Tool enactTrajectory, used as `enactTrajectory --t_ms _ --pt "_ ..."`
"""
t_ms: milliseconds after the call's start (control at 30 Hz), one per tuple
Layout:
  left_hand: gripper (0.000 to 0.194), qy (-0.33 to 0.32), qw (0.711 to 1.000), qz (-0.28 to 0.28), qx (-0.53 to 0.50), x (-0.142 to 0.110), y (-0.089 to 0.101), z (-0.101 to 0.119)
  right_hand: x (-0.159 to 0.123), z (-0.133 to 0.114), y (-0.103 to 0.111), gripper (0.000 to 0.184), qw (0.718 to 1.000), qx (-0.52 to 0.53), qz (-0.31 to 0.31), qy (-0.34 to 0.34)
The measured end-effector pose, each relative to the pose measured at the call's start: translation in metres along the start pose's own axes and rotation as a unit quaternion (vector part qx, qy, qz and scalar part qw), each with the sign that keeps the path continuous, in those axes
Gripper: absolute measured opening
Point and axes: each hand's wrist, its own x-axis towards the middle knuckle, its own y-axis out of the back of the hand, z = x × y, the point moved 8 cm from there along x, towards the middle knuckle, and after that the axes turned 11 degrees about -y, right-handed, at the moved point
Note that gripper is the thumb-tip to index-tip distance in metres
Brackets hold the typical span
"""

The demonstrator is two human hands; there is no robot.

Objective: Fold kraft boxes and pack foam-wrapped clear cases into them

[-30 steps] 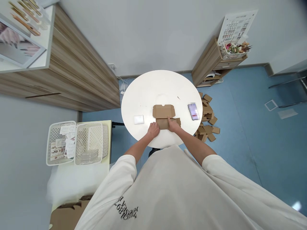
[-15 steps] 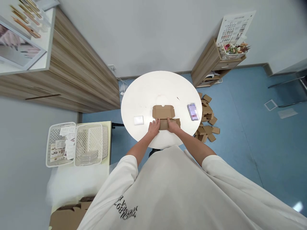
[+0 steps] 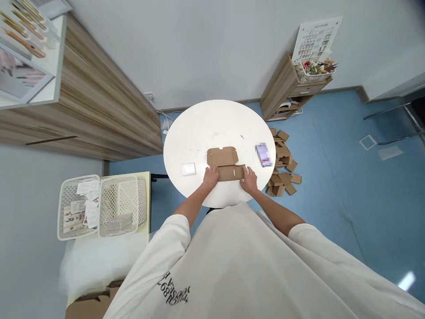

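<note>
A brown cardboard box [image 3: 224, 163] lies partly folded on the round white table [image 3: 215, 124], its lid flap open toward the far side. My left hand [image 3: 211, 177] presses on the box's near left end, fingers closed on the cardboard. My right hand [image 3: 249, 180] holds the near right end, fingers curled round the side flap. A small white pad [image 3: 188, 169] lies on the table left of the box. A phone [image 3: 263, 154] lies to the right of it.
A heap of several folded brown boxes [image 3: 282, 170] lies on the blue floor right of the table. Two white baskets [image 3: 99, 204] stand on a low yellow table at left. A wooden cabinet [image 3: 99, 110] lines the left wall, a small shelf unit [image 3: 285, 88] the back right.
My right hand has slid from the middle of the box to its right end. My left hand has moved onto the left end. The near panel now shows flat between my hands.
</note>
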Motion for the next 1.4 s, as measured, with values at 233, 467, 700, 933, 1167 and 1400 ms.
enactTrajectory --t_ms 233,467,700,933,1167,1400 --pt "0.081 0.011 1.0 -0.007 -0.009 0.001 -0.001 0.002 0.025 0.003 -0.015 0.08 0.993 0.061 -0.094 -0.044" --pt "0.082 0.008 1.0 -0.004 -0.008 0.002 -0.001 0.002 0.026 -0.018 -0.005 0.061 0.996 0.035 -0.084 0.003" --pt "0.083 0.003 1.0 0.004 -0.003 0.002 -0.003 0.001 0.018 -0.044 0.008 0.072 0.996 0.001 -0.072 0.06" --pt "0.08 0.009 0.999 0.004 -0.033 0.0 0.001 -0.001 0.01 -0.057 0.007 0.055 0.995 0.041 -0.071 0.055" --pt "0.084 0.011 0.999 0.008 -0.033 0.0 0.002 -0.001 0.012 -0.05 -0.009 0.036 0.989 -0.009 -0.13 0.066" --pt "0.08 0.008 0.999 0.005 -0.041 -0.002 0.005 0.0 0.017 -0.065 -0.015 0.03 0.979 -0.125 -0.126 0.099"
